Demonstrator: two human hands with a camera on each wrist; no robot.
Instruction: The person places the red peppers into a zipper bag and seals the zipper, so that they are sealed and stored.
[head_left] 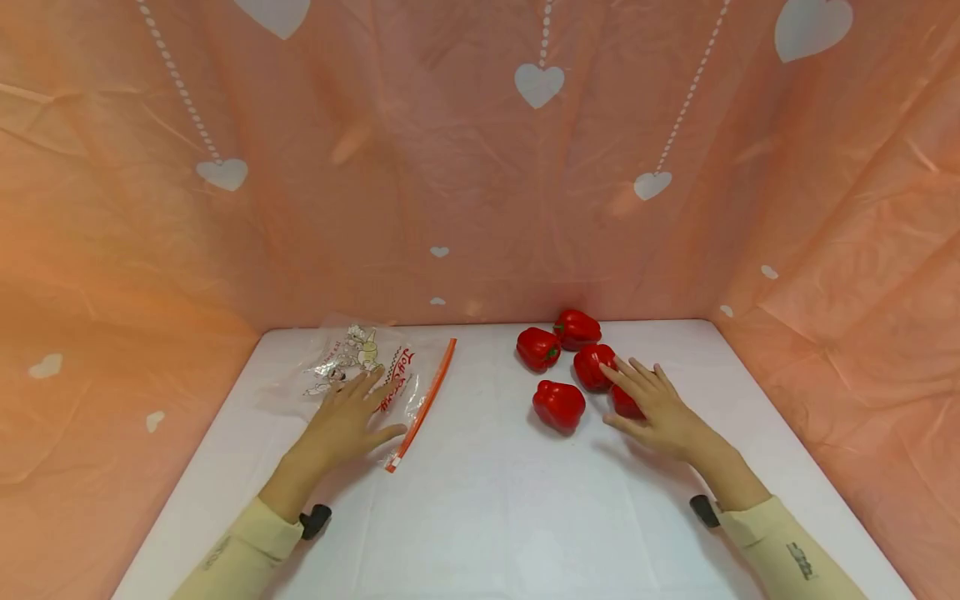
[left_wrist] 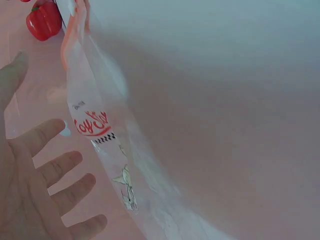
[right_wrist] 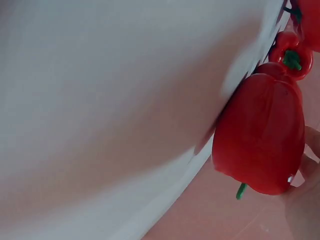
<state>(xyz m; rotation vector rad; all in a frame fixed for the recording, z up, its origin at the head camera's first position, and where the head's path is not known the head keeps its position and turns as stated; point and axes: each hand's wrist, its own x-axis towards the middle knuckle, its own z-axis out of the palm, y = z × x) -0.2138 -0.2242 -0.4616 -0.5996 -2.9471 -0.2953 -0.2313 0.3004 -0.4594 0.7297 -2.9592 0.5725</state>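
Note:
My left hand (head_left: 345, 425) is spread palm down over a clear zip bag (head_left: 411, 358) with an orange zip strip (head_left: 429, 398) and red lettering. In the left wrist view the straight fingers of that hand (left_wrist: 30, 190) stand apart from the printed bag (left_wrist: 95, 90). At the right, my right hand (head_left: 654, 412) is spread with straight fingers over a red bell pepper (head_left: 626, 403), which it partly covers. Its fingertips overlap another red pepper (head_left: 591, 367). The right wrist view shows a large red pepper (right_wrist: 260, 130) with a green stem (right_wrist: 241, 191), right beside the hand (right_wrist: 306, 210).
More red peppers lie nearby: one at the front (head_left: 558, 407), one at the back left (head_left: 537, 348) and one at the back (head_left: 577, 329). The white table (head_left: 480, 508) is bordered by an orange cloth (head_left: 465, 208) with white hearts at the back and sides.

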